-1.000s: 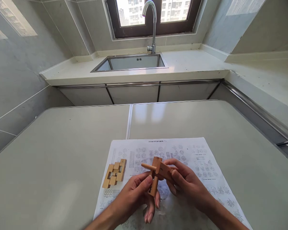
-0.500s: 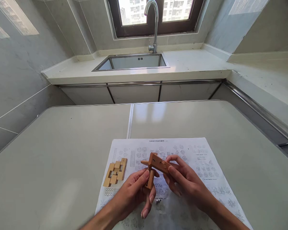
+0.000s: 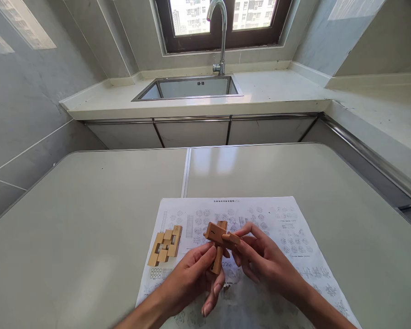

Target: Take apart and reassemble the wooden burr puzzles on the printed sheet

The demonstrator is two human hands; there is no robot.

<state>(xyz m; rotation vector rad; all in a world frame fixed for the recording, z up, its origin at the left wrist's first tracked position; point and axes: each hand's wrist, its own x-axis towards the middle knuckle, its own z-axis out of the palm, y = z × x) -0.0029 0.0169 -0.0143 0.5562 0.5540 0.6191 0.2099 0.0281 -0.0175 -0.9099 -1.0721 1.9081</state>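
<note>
A reddish-brown wooden interlocking puzzle [image 3: 215, 232], made of crossed pieces, is held between both hands above the printed sheet. My left hand [image 3: 200, 269] pinches the lower end of its upright bar between thumb and fingers. On the other side, my right hand [image 3: 260, 251] grips a flat piece that sticks out to the right, thumb and fingertips closed on it. A dark mark shows on the puzzle's upper face. How the pieces fit together inside is hidden. To the left lies a group of lighter wooden puzzle pieces [image 3: 165, 246] on the sheet, apart from my hands.
The white sheet [image 3: 281, 278] carries many small printed diagrams and lies on a pale table [image 3: 89, 219] with a seam down its middle. Beyond it are a white counter [image 3: 277, 89], a sink [image 3: 192, 97], a faucet [image 3: 223, 41] and a window.
The puzzle has turned in my hands: the upright bar now shows its top behind the crosspiece, and the flat piece in my right hand is angled differently. The lighter pieces have stayed put.
</note>
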